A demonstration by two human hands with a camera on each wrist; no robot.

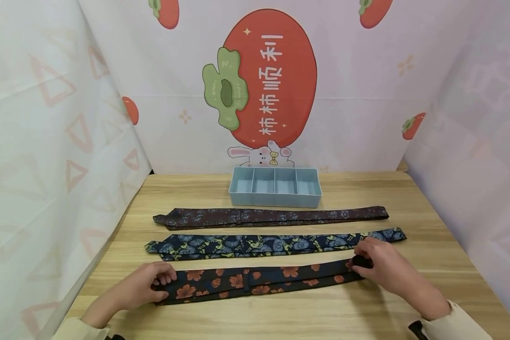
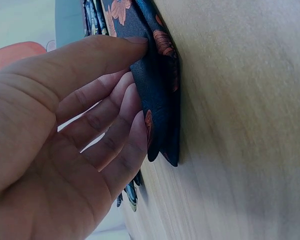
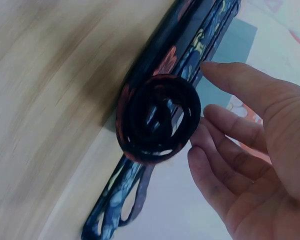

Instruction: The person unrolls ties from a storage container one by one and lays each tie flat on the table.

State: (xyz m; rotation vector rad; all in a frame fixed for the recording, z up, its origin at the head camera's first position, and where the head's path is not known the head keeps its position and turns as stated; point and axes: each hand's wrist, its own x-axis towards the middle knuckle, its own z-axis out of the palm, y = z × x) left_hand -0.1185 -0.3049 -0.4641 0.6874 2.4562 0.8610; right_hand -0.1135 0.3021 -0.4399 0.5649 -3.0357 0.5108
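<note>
A dark necktie with orange flowers lies lengthwise, nearest the person. At its left end my left hand holds it, thumb on the cloth and fingertips along its edge in the left wrist view. The right end is coiled into a loose roll that stands on its side. My right hand has the roll between thumb and fingers, fingertips at its rim. Just behind lies a navy necktie with blue and yellow figures. Farther back is a maroon necktie with small blue flowers.
A pale blue tray with several compartments stands at the back of the wooden table. Printed cloth hangs behind the table and along both sides.
</note>
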